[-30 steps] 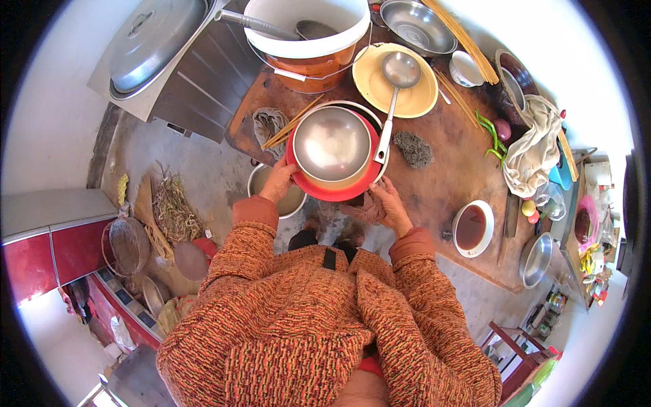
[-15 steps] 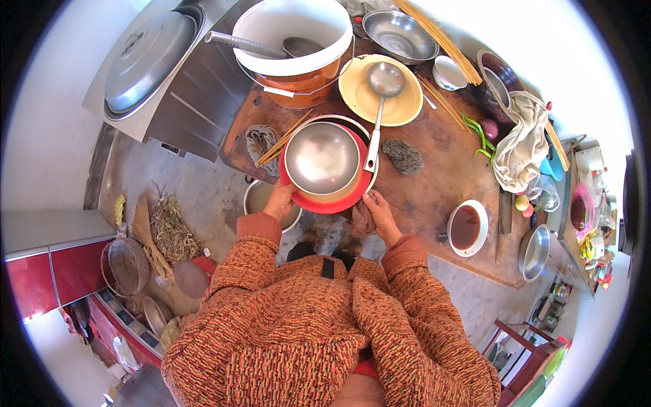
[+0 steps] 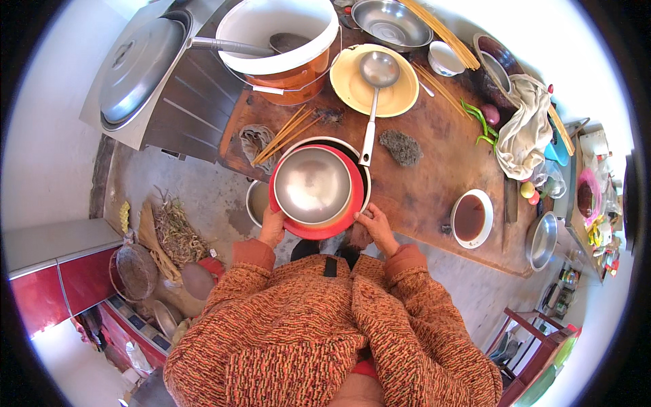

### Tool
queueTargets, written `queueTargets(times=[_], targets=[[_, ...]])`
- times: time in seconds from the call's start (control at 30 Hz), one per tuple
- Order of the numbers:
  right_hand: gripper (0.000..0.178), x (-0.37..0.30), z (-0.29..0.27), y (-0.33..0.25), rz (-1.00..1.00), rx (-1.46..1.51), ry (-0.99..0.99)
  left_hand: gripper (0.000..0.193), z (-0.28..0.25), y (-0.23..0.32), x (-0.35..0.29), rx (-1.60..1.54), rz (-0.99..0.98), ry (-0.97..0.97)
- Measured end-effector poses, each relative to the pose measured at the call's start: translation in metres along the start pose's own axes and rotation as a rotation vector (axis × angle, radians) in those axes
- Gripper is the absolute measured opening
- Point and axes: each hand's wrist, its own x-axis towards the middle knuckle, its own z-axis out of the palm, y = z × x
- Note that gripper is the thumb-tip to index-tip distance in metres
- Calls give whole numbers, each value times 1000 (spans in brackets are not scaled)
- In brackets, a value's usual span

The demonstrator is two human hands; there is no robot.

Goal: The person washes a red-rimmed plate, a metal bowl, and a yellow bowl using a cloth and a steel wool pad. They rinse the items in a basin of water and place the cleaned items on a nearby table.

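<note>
A red basin with a smooth silvery metal bowl in its middle is held level in front of me. My left hand grips its left rim, fingers mostly underneath. On the right, my right hand closes on the near right edge, thumb on top. A brown cloth hangs beside the right hand. Beneath and beyond the basin shows a white-rimmed pot with a dark inside. A ladle rests with its head in a yellow basin, its handle end beside the pot.
A large white-rimmed bucket with a long-handled scoop stands at the table's far left. A grey scouring pad, a bowl of brown liquid and green peppers lie rightward. Behind my left hand sits another pot.
Both hands have drawn the red basin and its metal bowl nearer to me and slightly left. The white-rimmed pot has come nearer too, and the ladle handle now stands clear of the basin.
</note>
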Motion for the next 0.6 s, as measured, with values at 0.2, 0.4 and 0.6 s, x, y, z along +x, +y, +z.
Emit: queueTargets(times=[0.2, 0.4, 0.6], targets=[[27, -42, -31, 24, -37, -105, 69, 32, 10, -21, -29, 62, -68, -71], [28, -89, -65, 32, -21, -9, 203, 42, 52, -40, -41, 68, -158, -186], [20, -119, -89, 30, -108, 278, 394, 40, 117, -48, -42, 101, -167, -328]])
